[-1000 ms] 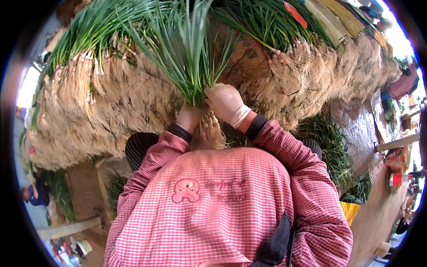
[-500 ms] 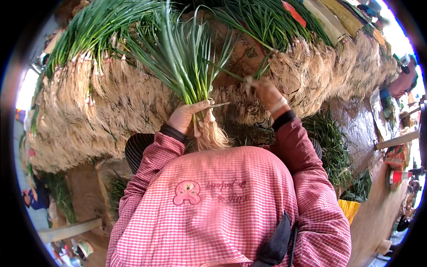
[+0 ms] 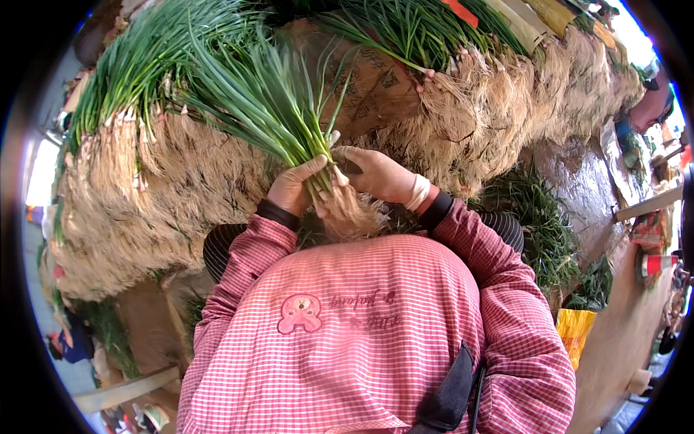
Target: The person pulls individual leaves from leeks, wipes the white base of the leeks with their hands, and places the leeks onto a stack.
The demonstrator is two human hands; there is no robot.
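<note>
My left hand (image 3: 290,188) is closed around the lower stems of a bunch of spring onions (image 3: 293,134). The long green leaves fan up and to the left. Pale bulbs and stringy roots (image 3: 352,211) hang below my grip toward my lap. At the bunch's right side is my right hand (image 3: 384,176), in a pale glove with a white band at the wrist. Its thumb and fingers are bent in against the stems by the bulbs, and part of the fingers is hidden. A small whitish tip (image 3: 333,137) shows above the thumb; I cannot tell what it is.
A heap of spring onions (image 3: 123,155), roots facing me, lies along the left. Another root-fringed heap (image 3: 491,108) runs along the right. Brown sacking (image 3: 376,90) lies between them. Loose green leaves (image 3: 531,224) are piled by my right knee, near a yellow bag (image 3: 575,334).
My right hand has come left and down from above the right heap to the bunch. The thin leafy stalk near it has gone from there. My left hand still holds the bunch.
</note>
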